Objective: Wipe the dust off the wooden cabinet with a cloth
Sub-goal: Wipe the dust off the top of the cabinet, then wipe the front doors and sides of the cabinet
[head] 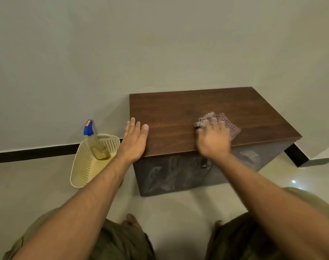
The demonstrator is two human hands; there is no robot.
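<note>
spray bottle (90, 136) in cream basket (83, 166)

Your right hand (213, 138) is motion-blurred, covering the near part of the cloth (225, 122); your left forearm hides the basket's (84, 166) rim at four o'clock; the bottom edge crops your knees.

Single head-worn wide-angle view, no second camera to overlap. Looks forward and steeply down from standing height — both forearms stretch in from the bottom corners, knees and toes sit at the bottom edge. Faces a plain wall (159, 44); the wooden cabinet (206, 109) sits right of centre within arm's reach, top seen from above. Floor (28, 184) fills lower left — straight lines bend toward the edges.
</note>
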